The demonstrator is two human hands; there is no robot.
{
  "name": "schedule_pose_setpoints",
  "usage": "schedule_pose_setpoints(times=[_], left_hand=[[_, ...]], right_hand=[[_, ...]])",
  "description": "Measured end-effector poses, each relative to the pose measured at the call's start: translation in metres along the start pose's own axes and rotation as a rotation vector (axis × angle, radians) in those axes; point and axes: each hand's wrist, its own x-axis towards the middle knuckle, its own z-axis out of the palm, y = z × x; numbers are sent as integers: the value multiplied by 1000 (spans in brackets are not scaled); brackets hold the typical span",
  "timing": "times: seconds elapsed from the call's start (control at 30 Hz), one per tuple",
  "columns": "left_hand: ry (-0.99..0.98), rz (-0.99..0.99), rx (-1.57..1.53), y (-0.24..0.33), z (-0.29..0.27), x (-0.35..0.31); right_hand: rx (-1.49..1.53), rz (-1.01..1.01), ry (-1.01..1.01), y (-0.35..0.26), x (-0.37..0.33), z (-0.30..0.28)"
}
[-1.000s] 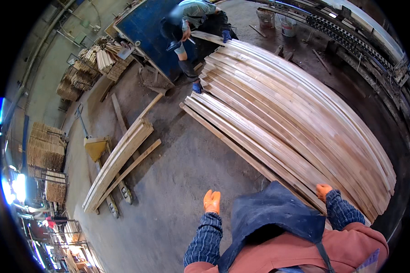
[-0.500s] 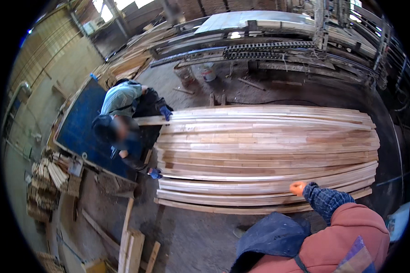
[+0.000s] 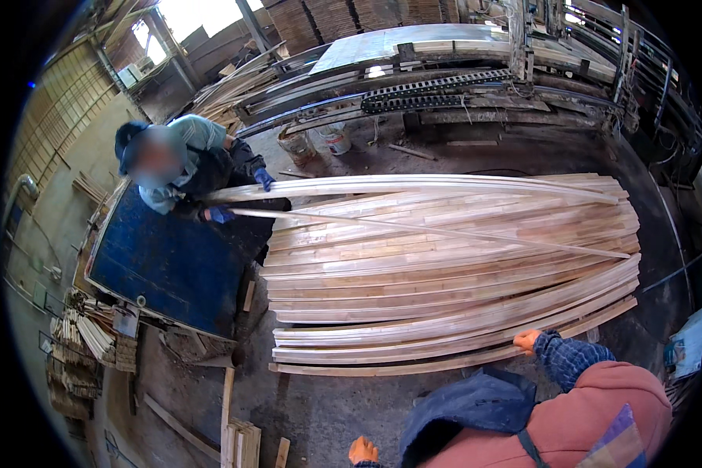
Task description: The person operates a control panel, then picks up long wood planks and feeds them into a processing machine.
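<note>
My right hand (image 3: pixel 526 341), in an orange glove, reaches over the near right edge of a wide layer of pale wooden strips. Its fingers are closed over the nearest wooden strip (image 3: pixel 413 365), which lies a little apart from the rows behind it. Low at the bottom edge is my left hand (image 3: pixel 363 450), also orange-gloved. It is curled closed, away from the wood, with nothing seen in it. Across the layer, a co-worker in blue gloves (image 3: pixel 264 179) holds the left ends of a long bundle of strips (image 3: pixel 382 183) and of a thin strip (image 3: pixel 444 228) slanting over the layer.
A blue-topped table (image 3: pixel 164 273) stands left, by the co-worker. Stacked short slats (image 3: pixel 74 374) are at the far left, and loose boards (image 3: pixel 242 444) lie on the floor at lower left. Behind the layer are two buckets (image 3: pixel 335 139) and a long machine frame with a cable chain (image 3: pixel 444 90).
My right hand has come back toward the near edge, and my left hand has come into view. The co-worker has straightened up, lifting strip ends at the far left; the view has shifted slightly.
</note>
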Motion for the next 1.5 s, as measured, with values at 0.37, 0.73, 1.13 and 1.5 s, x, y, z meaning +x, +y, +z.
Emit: schedule_pose_setpoints(times=[0.37, 0.73, 1.13, 1.5], left_hand=[[-210, 140, -92, 10, 10, -18], [-275, 189, -266, 31, 43, -1], [-294, -30, -533, 44, 44, -4], [-227, 48, -460, 52, 18, -4]], right_hand=[[824, 106, -244, -26, -41, -19], [502, 353, 67, -59, -43, -33], [566, 189, -116, -21, 5, -39], [408, 157, 62, -53, -23, -29]])
